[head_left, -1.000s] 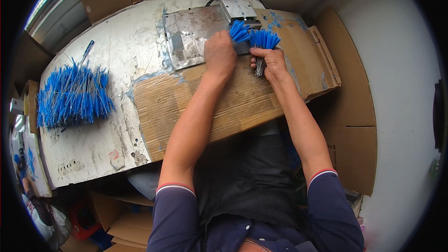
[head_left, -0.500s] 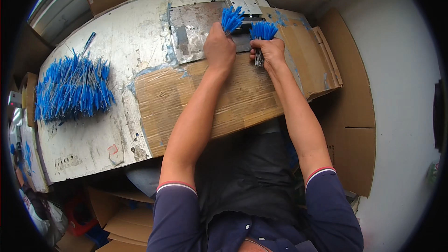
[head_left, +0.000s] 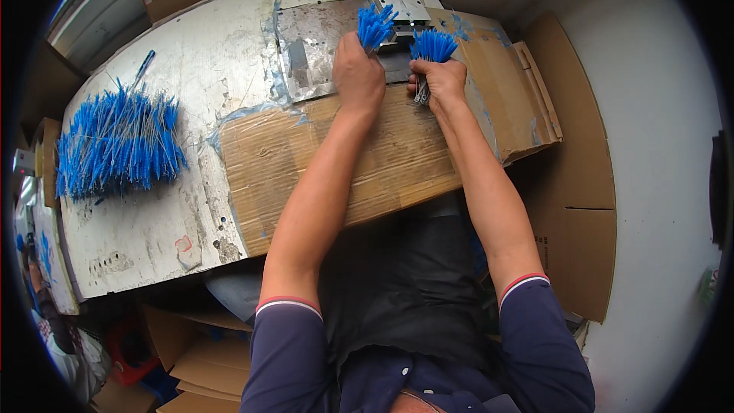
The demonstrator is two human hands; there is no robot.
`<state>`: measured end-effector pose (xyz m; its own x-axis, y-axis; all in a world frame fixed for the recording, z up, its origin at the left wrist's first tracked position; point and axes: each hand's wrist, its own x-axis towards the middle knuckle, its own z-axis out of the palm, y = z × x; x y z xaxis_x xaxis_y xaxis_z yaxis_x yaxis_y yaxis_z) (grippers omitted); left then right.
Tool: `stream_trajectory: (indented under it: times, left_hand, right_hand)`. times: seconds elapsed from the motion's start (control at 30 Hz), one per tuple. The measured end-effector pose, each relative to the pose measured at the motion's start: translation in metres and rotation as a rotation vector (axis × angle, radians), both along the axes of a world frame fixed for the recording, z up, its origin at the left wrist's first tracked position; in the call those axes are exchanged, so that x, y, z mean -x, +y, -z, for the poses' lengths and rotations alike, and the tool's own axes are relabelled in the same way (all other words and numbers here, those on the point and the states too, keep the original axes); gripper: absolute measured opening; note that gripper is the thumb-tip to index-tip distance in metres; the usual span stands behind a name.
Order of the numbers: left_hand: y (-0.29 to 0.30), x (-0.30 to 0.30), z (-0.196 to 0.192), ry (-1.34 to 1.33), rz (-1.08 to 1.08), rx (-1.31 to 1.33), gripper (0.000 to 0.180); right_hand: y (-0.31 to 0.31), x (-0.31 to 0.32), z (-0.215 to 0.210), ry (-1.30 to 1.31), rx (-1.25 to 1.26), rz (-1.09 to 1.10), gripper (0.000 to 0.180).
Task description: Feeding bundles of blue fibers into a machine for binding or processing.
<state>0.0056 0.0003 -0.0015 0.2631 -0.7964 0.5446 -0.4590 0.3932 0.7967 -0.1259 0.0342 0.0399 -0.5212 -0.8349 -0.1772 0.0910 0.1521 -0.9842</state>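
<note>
Left hand (head_left: pixel 358 75) and right hand (head_left: pixel 437 82) each clenched on a blue-tipped wire bundle (head_left: pixel 375 24); keep ends flush, feed squarely into small machine (head_left: pixel 401 6) just ahead.

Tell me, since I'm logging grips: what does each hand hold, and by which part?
The left hand grips a bunch of thin blue wires by its lower part; the right hand holds a second blue wire bunch likewise, tips fanning upward.

Worn white workbench (head_left: pixel 191 69) carrying flattened cardboard sheet (head_left: pixel 382 160), scuffed metal plate (head_left: pixel 310 53) lying at far edge, loose pile of blue wires (head_left: pixel 115 145) spreading at left, small grey machine (head_left: pixel 401 4) sitting at back.
</note>
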Motion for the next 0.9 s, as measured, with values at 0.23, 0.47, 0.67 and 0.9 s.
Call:
stream_trajectory:
  times: [0.23,0.47,0.67,0.9]
  left_hand:
    - [-0.002,0.001,-0.001,0.001,-0.011,0.076,0.018]
    - [0.001,0.0,0.0,-0.086,0.019,-0.005,0.018]
    - [0.0,0.001,0.001,-0.146,0.086,-0.008,0.012]
    - [0.0,0.002,0.001,-0.224,0.113,0.012,0.012]
  right_hand:
    - [-0.004,-0.001,-0.002,-0.034,-0.027,0.026,0.009]
    - [-0.003,0.004,0.0,-0.093,-0.019,0.036,0.01]
    - [0.01,0.013,0.001,-0.216,0.023,0.004,0.014]
    - [0.019,0.025,0.003,-0.186,0.002,-0.12,0.017]
